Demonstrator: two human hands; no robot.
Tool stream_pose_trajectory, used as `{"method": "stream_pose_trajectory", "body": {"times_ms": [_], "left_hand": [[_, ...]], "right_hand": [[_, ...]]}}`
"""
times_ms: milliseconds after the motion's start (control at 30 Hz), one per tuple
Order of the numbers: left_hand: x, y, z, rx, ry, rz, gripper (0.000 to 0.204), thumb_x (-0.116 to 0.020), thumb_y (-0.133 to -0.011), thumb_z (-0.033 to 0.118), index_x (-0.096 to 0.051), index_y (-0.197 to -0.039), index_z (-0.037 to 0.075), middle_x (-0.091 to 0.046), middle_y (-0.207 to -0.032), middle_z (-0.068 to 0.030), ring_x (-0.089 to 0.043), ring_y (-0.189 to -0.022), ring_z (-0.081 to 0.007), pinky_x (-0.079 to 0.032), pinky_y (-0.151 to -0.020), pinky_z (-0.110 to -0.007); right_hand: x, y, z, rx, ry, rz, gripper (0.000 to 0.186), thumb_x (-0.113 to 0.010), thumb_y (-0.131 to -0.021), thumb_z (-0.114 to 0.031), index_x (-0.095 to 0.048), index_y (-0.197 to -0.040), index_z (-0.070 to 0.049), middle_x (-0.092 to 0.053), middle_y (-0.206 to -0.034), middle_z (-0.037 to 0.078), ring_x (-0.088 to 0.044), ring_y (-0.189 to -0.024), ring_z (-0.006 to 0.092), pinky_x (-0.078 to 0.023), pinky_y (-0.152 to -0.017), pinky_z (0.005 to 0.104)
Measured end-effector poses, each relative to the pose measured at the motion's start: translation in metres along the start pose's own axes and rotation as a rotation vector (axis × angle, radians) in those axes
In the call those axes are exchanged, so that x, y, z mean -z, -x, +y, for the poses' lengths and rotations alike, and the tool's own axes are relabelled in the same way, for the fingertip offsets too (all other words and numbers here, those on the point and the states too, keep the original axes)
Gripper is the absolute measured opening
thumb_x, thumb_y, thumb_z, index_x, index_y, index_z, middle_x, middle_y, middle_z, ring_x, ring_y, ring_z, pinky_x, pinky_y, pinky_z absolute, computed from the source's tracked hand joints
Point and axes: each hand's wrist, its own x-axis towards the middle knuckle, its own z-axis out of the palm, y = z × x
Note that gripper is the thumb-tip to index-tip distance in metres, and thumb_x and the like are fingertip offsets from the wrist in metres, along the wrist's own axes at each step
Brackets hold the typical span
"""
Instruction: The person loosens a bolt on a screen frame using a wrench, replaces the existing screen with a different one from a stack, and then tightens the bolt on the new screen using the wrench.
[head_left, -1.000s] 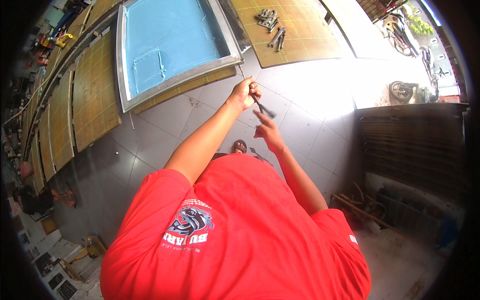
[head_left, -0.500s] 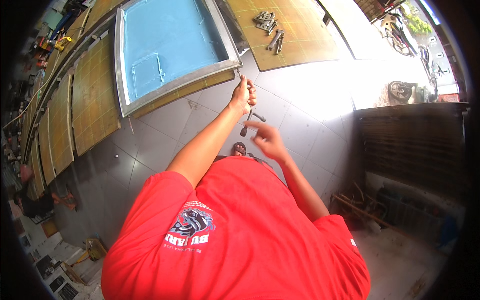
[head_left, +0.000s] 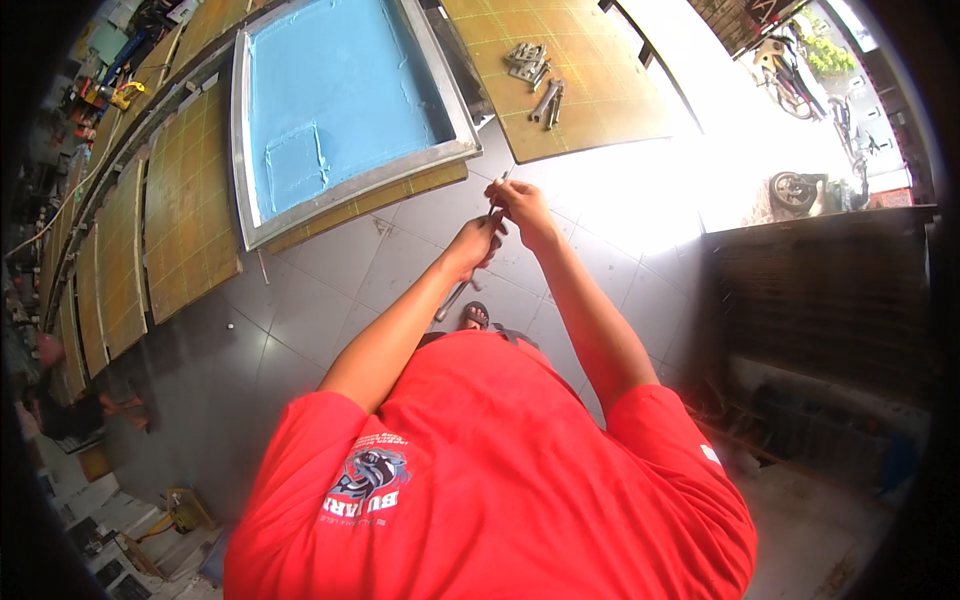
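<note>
My left hand (head_left: 474,247) is closed around the shaft of what looks like a T-handle wrench (head_left: 456,298). The crossbar hangs below that hand, and the thin shaft points up and away from me. At the upper end, the fingers of my right hand (head_left: 522,207) are pinched together around the tip. A small pale spot shows between those fingertips, too small to name. Just beyond my hands, to the left, lies a metal-framed screen (head_left: 462,150) with a blue surface (head_left: 345,90). It rests on a yellowish board, and neither hand touches it.
Spanners (head_left: 548,103) and several metal clamps or hinges (head_left: 527,62) lie on a yellowish tabletop (head_left: 600,125) ahead. More boards (head_left: 190,190) line the left side. A dark slatted panel (head_left: 820,290) stands at right. My sandalled foot (head_left: 475,315) shows on the grey tiles.
My left hand has drawn the tool down and toward me, away from the frame's corner, and the tool has tilted. My right hand has moved up and closed on its tip.
</note>
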Motion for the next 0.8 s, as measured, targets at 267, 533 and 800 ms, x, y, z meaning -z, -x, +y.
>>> {"method": "stream_pose_trajectory", "body": {"times_ms": [267, 533, 800], "left_hand": [[0.047, 0.072, -0.009, -0.096, -0.067, 0.217, 0.027, -0.045, -0.095, 0.033, -0.049, -0.084, 0.009, -0.037, -0.056, 0.0050, -0.024, -0.041, -0.0029, -0.019, -0.037, -0.020], [0.086, 0.131, -0.038, -0.111, 0.179, 0.457, 0.030, -0.045, -0.095, 0.035, -0.049, -0.083, 0.009, -0.037, -0.057, 0.0050, -0.024, -0.040, -0.0011, -0.017, -0.035, -0.019], [0.073, 0.132, -0.019, -0.252, 0.279, 0.394, 0.030, -0.045, -0.096, 0.033, -0.049, -0.081, 0.007, -0.038, -0.057, 0.0045, -0.025, -0.041, -0.0013, -0.019, -0.036, -0.018]], "right_hand": [[0.057, -0.125, -0.100, 0.084, 0.228, 0.266, 0.026, -0.062, -0.086, -0.028, -0.067, -0.081, -0.003, -0.061, -0.066, 0.002, -0.048, -0.049, 0.0066, -0.036, -0.043, 0.0206], [0.104, -0.200, -0.113, -0.042, 0.881, 0.614, 0.035, -0.065, -0.081, -0.035, -0.069, -0.076, -0.001, -0.062, -0.062, 0.008, -0.057, -0.055, 0.0157, -0.045, -0.055, 0.0300], [0.042, -0.040, -0.092, 0.440, 0.600, 0.369, 0.025, -0.058, -0.086, -0.022, -0.066, -0.094, 0.000, -0.066, -0.082, 0.018, -0.065, -0.076, 0.0243, -0.048, -0.071, 0.0338]]}}
